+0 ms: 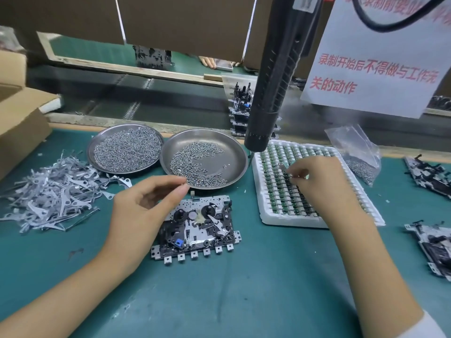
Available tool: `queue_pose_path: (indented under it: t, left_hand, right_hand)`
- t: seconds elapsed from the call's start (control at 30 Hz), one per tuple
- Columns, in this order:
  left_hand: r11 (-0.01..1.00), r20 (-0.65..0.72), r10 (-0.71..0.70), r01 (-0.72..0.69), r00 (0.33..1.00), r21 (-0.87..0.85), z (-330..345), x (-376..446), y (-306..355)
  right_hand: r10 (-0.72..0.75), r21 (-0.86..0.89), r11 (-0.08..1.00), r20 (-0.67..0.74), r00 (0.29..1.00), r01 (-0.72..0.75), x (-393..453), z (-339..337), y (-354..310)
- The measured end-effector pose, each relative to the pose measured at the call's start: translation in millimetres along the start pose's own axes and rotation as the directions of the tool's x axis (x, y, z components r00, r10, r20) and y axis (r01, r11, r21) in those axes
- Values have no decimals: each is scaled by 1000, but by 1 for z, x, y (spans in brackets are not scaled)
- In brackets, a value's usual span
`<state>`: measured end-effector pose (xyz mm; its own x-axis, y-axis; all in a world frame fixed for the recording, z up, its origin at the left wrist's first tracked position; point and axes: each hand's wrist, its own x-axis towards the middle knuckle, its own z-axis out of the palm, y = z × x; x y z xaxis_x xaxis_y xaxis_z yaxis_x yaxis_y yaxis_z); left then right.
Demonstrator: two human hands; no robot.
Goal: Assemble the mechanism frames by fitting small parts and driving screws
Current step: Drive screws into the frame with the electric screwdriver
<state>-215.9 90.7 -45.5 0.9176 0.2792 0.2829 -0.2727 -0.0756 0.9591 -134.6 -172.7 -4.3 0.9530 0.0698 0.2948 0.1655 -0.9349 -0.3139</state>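
A grey and black mechanism frame (197, 226) lies flat on the green mat in the middle, with a thin metal lever resting on it. My left hand (144, 208) hovers just left of it, thumb and forefinger pinched near the rim of the right screw dish (238, 152); whether a screw is between them I cannot tell. My right hand (319, 181) is over the white foam tray (263, 208) of small green parts, fingertips pinched on one small part. The black electric screwdriver (271, 93) hangs above the tray's far left corner.
A second dish (97, 142) full of screws sits left of the first. A heap of stamped metal levers (53, 191) covers the left mat. A bag of screws (361, 157) and more frames (432, 245) lie right. Stacked frames (240, 111) stand behind. A cardboard box (19, 123) is far left.
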Motion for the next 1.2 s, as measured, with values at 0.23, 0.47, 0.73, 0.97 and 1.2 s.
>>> queue_pose_path:
  t: [0.23,0.47,0.73,0.97,1.2]
  left_hand:
    - [999,18,40,-41,999,26,2,-3,6]
    - [1000,21,14,-15,1000,16,2,-5,7]
    - [994,88,78,-84,993,65,1,-6,5]
    - [989,143,122,-132,982,64,1,-6,2]
    - [993,140,118,-121,983,8,1,-6,2]
  right_hand:
    - [-64,-99,993,42,997,68,1,0,3]
    - [-63,642,763,198,978,-81,-10,-15,-24]
    - [-262,893,231,438,860,-385,-39,25,-80]
    - [-249,904,146,427,869,-402,-44,33,-88]
    - [-191,876,42,480,856,-481,-45,30,-91]
